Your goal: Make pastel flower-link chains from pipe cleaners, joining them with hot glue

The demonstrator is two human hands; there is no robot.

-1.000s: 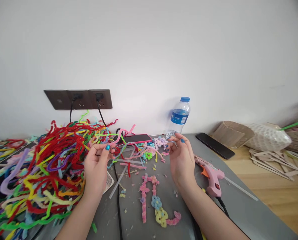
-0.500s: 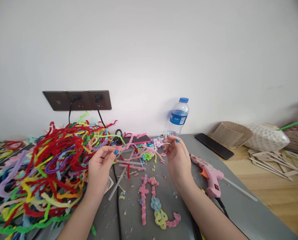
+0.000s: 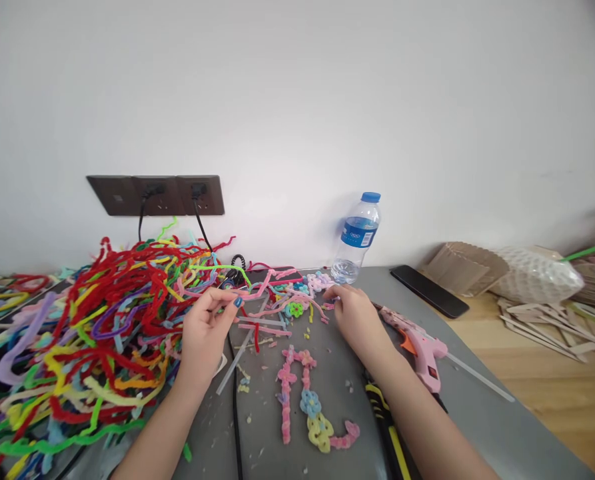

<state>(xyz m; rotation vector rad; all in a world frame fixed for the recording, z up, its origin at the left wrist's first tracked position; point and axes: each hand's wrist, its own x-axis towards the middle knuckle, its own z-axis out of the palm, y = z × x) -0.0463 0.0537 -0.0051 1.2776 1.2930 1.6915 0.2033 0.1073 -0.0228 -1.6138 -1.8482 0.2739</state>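
Observation:
My left hand [image 3: 211, 320] pinches the end of a bent pink pipe cleaner [image 3: 257, 287] between thumb and forefinger, above the table. My right hand [image 3: 357, 319] is low over the table by the bottle's foot, its fingers curled down beside a cluster of pale pink and blue pipe-cleaner flowers [image 3: 319, 283]. Whatever its fingertips may hold is hidden. In front of both hands lies a pipe-cleaner shape: a pink strip with flowers [image 3: 286, 400], joined to a blue flower [image 3: 310, 403], a yellow flower [image 3: 320, 432] and a curled pink end [image 3: 346, 435]. A green flower [image 3: 294, 309] lies behind it.
A big heap of coloured pipe cleaners [image 3: 122, 320] fills the left. To the right are a pink glue gun [image 3: 427, 353], yellow-black pliers [image 3: 390, 427] and a phone [image 3: 430, 291]. A water bottle [image 3: 358, 237] stands by the wall. A black cable [image 3: 236, 413] crosses the table.
My right hand has moved down towards the table, its fingers turning downward; the pale thing at its fingertips is out of sight. My left hand keeps its pinch, shifted slightly right.

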